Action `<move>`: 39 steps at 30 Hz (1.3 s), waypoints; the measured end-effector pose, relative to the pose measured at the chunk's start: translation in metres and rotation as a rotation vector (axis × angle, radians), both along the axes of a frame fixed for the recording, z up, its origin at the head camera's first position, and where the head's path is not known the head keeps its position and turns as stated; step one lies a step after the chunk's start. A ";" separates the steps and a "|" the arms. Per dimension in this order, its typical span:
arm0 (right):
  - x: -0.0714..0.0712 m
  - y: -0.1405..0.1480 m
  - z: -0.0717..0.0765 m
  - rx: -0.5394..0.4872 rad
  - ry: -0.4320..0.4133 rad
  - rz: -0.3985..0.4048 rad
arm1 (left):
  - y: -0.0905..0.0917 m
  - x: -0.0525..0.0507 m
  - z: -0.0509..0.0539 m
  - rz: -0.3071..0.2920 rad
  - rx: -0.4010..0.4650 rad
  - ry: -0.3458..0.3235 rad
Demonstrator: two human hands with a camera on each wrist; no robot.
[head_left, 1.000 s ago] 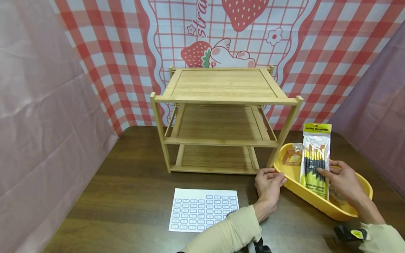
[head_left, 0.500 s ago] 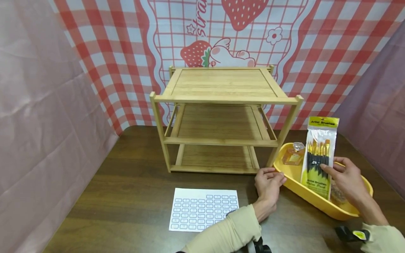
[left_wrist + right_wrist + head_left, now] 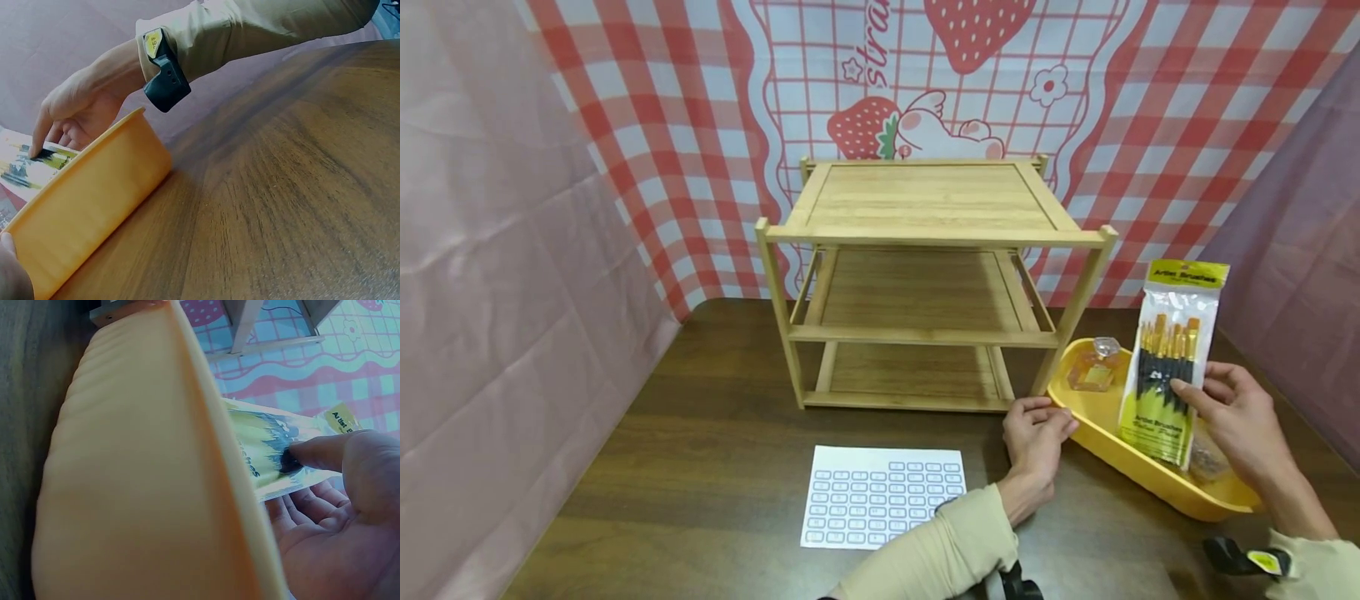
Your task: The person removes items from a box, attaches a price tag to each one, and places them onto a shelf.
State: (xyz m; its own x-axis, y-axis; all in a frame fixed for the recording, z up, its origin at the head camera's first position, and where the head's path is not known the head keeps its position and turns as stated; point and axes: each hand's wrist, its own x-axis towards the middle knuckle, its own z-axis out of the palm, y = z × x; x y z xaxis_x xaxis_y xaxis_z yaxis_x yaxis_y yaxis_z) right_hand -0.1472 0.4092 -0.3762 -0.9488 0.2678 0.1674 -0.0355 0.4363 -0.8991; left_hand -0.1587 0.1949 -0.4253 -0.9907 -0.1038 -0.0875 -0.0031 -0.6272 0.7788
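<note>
A yellow plastic basket stands on the table at the right. My left hand pinches its near left rim; the left wrist view shows only part of that hand. My right hand pinches a clear pack of paintbrushes by its right edge, thumb in front. Labelled "Artist Brushes", the pack is tilted upright, its lower end over the basket. Inside the basket, a perfume bottle with a faceted clear cap sits at the far left. A brownish thing, partly hidden by the right hand, lies at the near right.
A three-level wooden shelf stands at the back middle, its right front leg close beside the basket. A white sheet printed with rows of small boxes lies in front of it. A checked cloth hangs behind.
My right hand has raised the pack of paintbrushes and moved it to the right, uncovering more of the basket's inside. My left hand stays at the rim.
</note>
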 end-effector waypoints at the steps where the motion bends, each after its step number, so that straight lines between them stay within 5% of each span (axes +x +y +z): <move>1: 0.001 0.000 0.001 -0.010 0.009 0.000 | 0.000 0.000 0.000 -0.004 0.002 0.001; 12: 0.008 -0.007 0.014 -0.031 0.098 -0.066 | -0.008 -0.002 -0.001 -0.064 0.030 -0.038; 22: 0.016 -0.018 0.020 -0.045 0.107 -0.051 | -0.021 0.000 0.002 -0.096 0.004 0.006; 30: 0.024 -0.030 0.017 -0.373 0.199 0.117 | -0.038 0.002 0.003 -0.132 -0.094 0.038; 39: 0.035 -0.050 0.007 -0.420 0.255 0.196 | -0.066 0.002 -0.001 -0.192 -0.178 0.105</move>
State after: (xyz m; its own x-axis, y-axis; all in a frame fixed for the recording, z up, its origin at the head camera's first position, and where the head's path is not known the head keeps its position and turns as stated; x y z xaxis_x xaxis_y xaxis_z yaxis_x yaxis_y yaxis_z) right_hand -0.1122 0.3592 -0.3696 -0.9309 0.1833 0.3159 -0.3207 0.0034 -0.9472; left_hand -0.1568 0.1289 -0.4260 -0.9964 0.0822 0.0192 -0.0224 -0.4763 0.8790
